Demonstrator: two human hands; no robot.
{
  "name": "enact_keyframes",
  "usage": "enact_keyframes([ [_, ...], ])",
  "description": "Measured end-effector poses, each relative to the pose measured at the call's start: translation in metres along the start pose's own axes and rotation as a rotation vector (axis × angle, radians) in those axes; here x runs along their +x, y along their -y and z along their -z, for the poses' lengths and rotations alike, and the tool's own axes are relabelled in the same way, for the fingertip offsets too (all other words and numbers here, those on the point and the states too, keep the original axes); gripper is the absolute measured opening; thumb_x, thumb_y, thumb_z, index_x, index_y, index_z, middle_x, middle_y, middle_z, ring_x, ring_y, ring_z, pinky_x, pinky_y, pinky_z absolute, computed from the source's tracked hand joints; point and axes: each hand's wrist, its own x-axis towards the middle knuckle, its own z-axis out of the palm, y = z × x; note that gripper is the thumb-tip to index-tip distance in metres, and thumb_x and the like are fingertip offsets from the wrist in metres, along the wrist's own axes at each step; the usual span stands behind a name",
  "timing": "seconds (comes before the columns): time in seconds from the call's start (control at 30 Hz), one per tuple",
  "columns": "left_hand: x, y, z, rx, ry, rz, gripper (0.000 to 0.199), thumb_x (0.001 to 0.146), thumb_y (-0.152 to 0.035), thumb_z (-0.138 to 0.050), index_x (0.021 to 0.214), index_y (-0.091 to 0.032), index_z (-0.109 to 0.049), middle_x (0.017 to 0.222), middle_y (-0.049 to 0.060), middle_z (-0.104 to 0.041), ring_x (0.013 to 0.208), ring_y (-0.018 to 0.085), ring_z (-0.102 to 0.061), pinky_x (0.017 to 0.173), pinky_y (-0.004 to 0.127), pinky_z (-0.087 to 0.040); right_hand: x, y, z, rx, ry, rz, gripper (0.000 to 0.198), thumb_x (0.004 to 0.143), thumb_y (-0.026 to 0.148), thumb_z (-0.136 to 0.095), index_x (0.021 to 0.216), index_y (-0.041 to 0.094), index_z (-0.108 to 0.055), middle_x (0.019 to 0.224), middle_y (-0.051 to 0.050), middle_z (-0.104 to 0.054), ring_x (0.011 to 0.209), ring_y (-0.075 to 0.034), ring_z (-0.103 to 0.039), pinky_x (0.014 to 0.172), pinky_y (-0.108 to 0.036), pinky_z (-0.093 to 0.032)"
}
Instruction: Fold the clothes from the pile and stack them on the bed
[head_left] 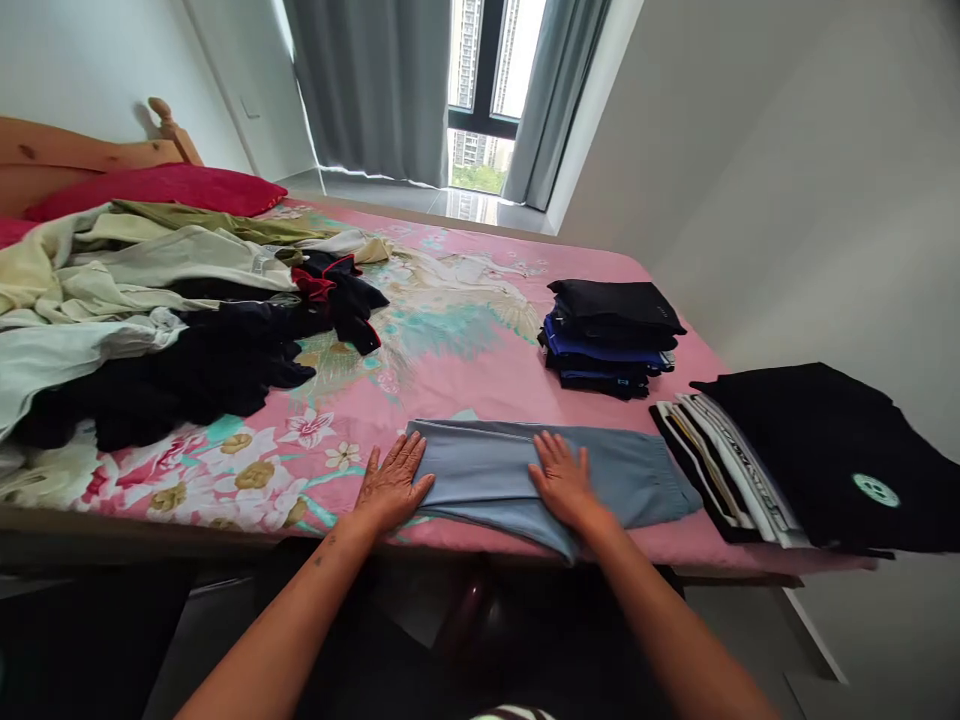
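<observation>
A pair of grey-blue trousers [480,465] lies folded lengthwise near the bed's front edge, its elastic waistband toward the right. My left hand [391,484] rests flat at the left end of the trousers, fingers spread, partly on the bedsheet. Flat on the middle of the cloth is my right hand [561,478], its fingers also apart. Neither hand grips anything. A lower corner of the trousers hangs slightly over the bed edge beside my right wrist.
A pink floral bedsheet [450,375] covers the bed. Loose clothes [187,275] are heaped at left before a red pillow [165,190]. Folded dark garments [611,335] are stacked at right, beside a larger pile of folded shirts [832,455]. A wall stands along the right.
</observation>
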Motion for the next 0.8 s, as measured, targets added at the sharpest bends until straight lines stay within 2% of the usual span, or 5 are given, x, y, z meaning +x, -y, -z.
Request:
enact_keyframes([
  [0.13, 0.001, -0.001, 0.005, 0.023, -0.005, -0.001, 0.062, 0.090, -0.047, -0.036, 0.146, -0.020, -0.028, 0.153, 0.004, -0.023, 0.143, 0.024, -0.016, 0.113, 0.056, -0.007, -0.049, -0.088, 0.005, 0.231, -0.495, -0.325, 0.060, 0.082, 0.044, -0.048, 0.131, 0.010, -0.046, 0.147, -0.018, -0.030, 0.139, -0.031, -0.018, 0.111, -0.057, -0.011],
  [0.23, 0.005, -0.010, 0.006, 0.051, -0.044, 0.008, 0.058, 0.090, -0.043, -0.037, 0.143, -0.018, -0.034, 0.152, 0.006, -0.026, 0.142, 0.026, -0.019, 0.111, 0.060, -0.010, -0.094, -0.120, 0.005, 0.784, -0.796, -0.571, 0.056, 0.074, 0.043, -0.059, 0.119, 0.011, -0.051, 0.130, -0.019, -0.048, 0.127, -0.030, -0.041, 0.107, -0.053, -0.030],
  [0.43, 0.021, -0.086, 0.000, 0.039, -0.080, -0.263, 0.047, 0.094, -0.035, -0.030, 0.136, -0.020, -0.044, 0.149, 0.006, -0.034, 0.141, 0.022, -0.023, 0.113, 0.055, -0.011, -0.112, -0.116, 0.027, 2.052, -0.576, -0.880, 0.010, 0.079, 0.020, -0.058, 0.088, 0.017, -0.056, 0.090, -0.006, -0.066, 0.089, -0.016, -0.065, 0.084, -0.032, -0.055],
  [0.63, 0.046, -0.181, -0.020, 0.005, -0.002, -0.347, 0.051, 0.094, -0.038, -0.029, 0.141, -0.019, -0.038, 0.152, 0.006, -0.027, 0.142, 0.022, -0.020, 0.114, 0.056, -0.009, -0.071, -0.123, 0.045, 2.197, -0.623, -0.903, 0.014, 0.082, 0.016, -0.058, 0.094, 0.022, -0.060, 0.084, 0.002, -0.069, 0.075, -0.012, -0.066, 0.074, -0.030, -0.058],
  [0.8, 0.052, -0.200, -0.034, 0.024, -0.040, -0.272, 0.060, 0.092, -0.043, -0.030, 0.144, -0.013, -0.031, 0.153, 0.008, -0.022, 0.143, 0.023, -0.014, 0.114, 0.058, 0.001, -0.058, -0.127, 0.045, 2.184, -0.659, -0.765, 0.022, 0.078, 0.013, -0.058, 0.098, 0.022, -0.061, 0.087, 0.003, -0.070, 0.079, -0.011, -0.066, 0.080, -0.028, -0.056],
])
